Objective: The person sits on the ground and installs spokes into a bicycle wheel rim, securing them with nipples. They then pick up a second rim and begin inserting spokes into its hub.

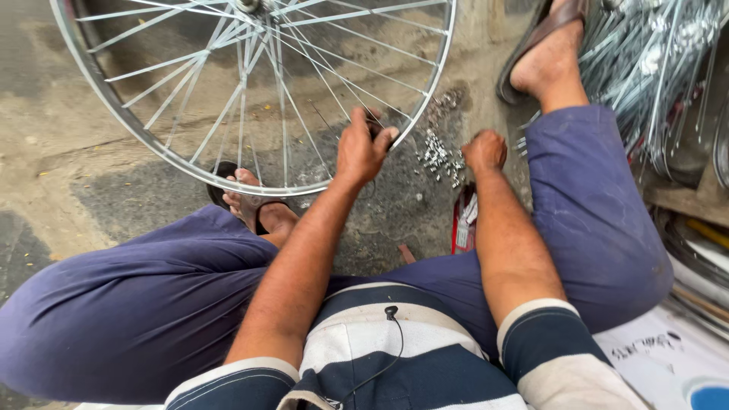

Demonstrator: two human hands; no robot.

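— Any packages or labels in view?

— One small red packet (462, 220) with white printed patches, standing on the ground at centre right of the frame, just below the right forearm.

— Anything else?

— At the lower right corner lies a white sheet or carton (659, 351) with dark lettering and a blue round mark at its very edge. No screens or signs.

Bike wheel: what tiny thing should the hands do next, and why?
Probably bring the right hand, closed in a fist just over the pile of small silver nipples on the ground, across to the wheel rim. The left hand already pinches the rim where a spoke ends, so that spot seems ready for a nipple.
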